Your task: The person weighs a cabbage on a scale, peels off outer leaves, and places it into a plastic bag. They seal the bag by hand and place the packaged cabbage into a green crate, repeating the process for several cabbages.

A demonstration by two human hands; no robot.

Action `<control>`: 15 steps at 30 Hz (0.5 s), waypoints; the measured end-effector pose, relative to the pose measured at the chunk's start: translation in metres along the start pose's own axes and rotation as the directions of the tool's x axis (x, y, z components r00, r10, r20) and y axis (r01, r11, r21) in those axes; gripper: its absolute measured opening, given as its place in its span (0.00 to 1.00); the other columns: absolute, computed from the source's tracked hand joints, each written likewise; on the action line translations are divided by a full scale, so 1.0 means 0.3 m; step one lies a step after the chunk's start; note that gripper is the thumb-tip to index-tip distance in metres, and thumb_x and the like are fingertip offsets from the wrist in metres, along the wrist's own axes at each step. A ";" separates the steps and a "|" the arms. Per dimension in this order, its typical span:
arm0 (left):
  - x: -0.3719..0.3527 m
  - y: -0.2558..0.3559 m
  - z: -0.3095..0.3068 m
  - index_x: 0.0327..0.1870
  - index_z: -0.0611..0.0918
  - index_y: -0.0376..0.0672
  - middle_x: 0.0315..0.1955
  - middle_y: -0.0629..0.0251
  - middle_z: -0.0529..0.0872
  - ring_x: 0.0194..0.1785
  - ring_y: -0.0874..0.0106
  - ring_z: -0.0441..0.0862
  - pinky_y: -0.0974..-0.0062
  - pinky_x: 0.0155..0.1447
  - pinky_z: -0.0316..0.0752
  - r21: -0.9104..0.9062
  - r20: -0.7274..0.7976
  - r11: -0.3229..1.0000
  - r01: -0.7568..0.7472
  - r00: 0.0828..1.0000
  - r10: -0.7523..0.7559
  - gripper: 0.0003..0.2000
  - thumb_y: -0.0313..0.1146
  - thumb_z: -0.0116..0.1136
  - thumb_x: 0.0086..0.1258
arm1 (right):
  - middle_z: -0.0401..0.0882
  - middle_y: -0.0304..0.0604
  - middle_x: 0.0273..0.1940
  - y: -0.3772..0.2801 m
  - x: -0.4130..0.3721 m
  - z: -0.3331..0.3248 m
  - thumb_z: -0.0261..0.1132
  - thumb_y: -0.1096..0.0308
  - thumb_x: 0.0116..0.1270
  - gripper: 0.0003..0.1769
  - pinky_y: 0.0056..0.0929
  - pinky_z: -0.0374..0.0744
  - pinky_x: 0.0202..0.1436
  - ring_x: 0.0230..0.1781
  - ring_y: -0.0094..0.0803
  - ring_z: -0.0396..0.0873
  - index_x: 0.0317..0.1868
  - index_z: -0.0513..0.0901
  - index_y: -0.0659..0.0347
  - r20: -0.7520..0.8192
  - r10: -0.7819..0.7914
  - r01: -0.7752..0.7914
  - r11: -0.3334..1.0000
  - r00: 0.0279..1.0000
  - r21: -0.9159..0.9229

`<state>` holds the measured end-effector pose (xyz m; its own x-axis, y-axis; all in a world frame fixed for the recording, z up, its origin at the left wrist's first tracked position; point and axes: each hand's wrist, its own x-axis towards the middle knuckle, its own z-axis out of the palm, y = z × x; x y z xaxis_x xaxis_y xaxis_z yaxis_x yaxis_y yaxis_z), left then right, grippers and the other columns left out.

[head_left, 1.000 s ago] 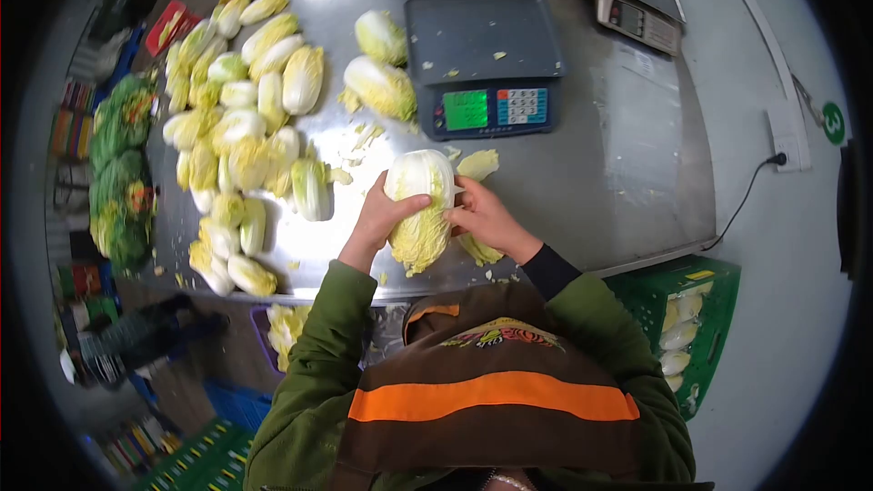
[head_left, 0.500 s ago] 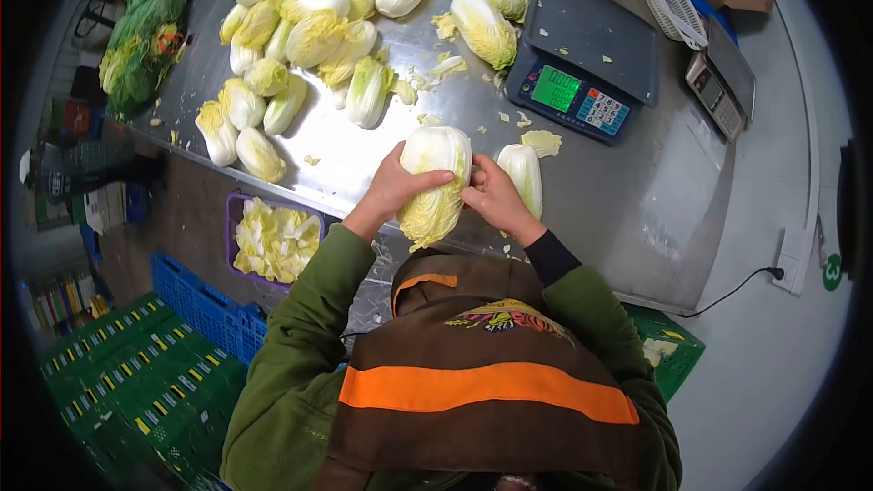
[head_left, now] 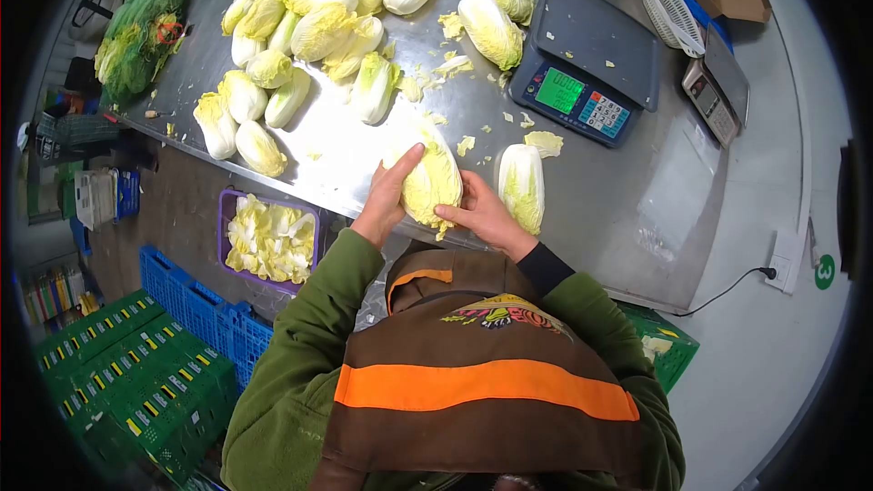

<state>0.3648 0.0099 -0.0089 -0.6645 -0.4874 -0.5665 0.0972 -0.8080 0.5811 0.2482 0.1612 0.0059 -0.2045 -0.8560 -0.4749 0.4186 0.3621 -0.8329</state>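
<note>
Between my two hands is a napa cabbage (head_left: 433, 184), held over the near edge of the steel table (head_left: 627, 218). My left hand (head_left: 389, 193) wraps its left side, thumb laid across the leaves. On the lower right side, my right hand (head_left: 482, 212) grips it with the thumb in front. Just right of my right hand lies another napa cabbage (head_left: 521, 189) with a loose leaf (head_left: 544, 143) by its top. A pile of napa cabbages (head_left: 323, 29) covers the table's far left part.
A digital scale (head_left: 591, 55) stands at the back right, two cabbages (head_left: 491, 29) beside it. A purple crate (head_left: 222, 235) of leaves sits below the table's left edge. Green crates (head_left: 136, 382), a blue crate (head_left: 195, 309), a white basket (head_left: 671, 14) and a smaller scale (head_left: 714, 95) surround the area.
The cabbage in my hands has turned and tilted, now showing a yellower, leafier side. My right hand has shifted lower around it. The camera view has moved slightly.
</note>
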 end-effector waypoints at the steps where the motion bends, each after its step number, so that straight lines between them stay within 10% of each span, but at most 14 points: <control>1: -0.001 0.000 0.001 0.61 0.73 0.34 0.50 0.58 0.84 0.49 0.70 0.85 0.70 0.52 0.82 0.009 -0.017 1.000 -0.007 1.000 0.007 0.23 0.35 0.65 0.71 | 0.73 0.40 0.58 0.010 0.006 -0.015 0.69 0.66 0.69 0.37 0.23 0.81 0.42 0.53 0.25 0.79 0.72 0.60 0.60 -0.006 -0.003 0.003 1.000 1.000 -0.001; 7: -0.019 0.037 -0.020 0.61 0.73 0.34 0.50 0.58 0.83 0.50 0.70 0.84 0.70 0.54 0.81 0.078 0.045 0.997 -0.002 0.999 -0.001 0.24 0.34 0.66 0.70 | 0.73 0.39 0.58 0.026 -0.012 -0.134 0.64 0.63 0.74 0.28 0.23 0.80 0.48 0.55 0.26 0.77 0.69 0.66 0.60 0.088 0.244 -0.250 0.966 0.966 0.062; 10: -0.016 0.006 -0.021 0.63 0.70 0.34 0.52 0.58 0.82 0.52 0.69 0.82 0.70 0.55 0.80 0.148 0.047 0.989 -0.022 0.999 0.015 0.26 0.33 0.68 0.68 | 0.74 0.39 0.58 -0.036 -0.022 -0.078 0.63 0.62 0.75 0.26 0.27 0.73 0.64 0.60 0.28 0.73 0.68 0.67 0.61 0.001 0.143 -0.140 0.970 0.990 0.198; 15: -0.035 0.010 -0.005 0.65 0.68 0.35 0.53 0.58 0.80 0.55 0.69 0.80 0.70 0.59 0.78 0.170 0.185 0.984 -0.055 0.983 0.024 0.32 0.34 0.71 0.64 | 0.76 0.43 0.52 0.001 0.016 -0.038 0.66 0.63 0.73 0.24 0.27 0.77 0.57 0.53 0.27 0.77 0.60 0.68 0.65 -0.095 -0.133 0.141 0.987 0.986 0.077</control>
<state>0.3733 0.0123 -0.0021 -0.7874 -0.4368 -0.4350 0.0068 -0.7118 0.7023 0.2372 0.1614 0.0000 -0.3419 -0.8574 -0.3848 0.4523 0.2088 -0.8671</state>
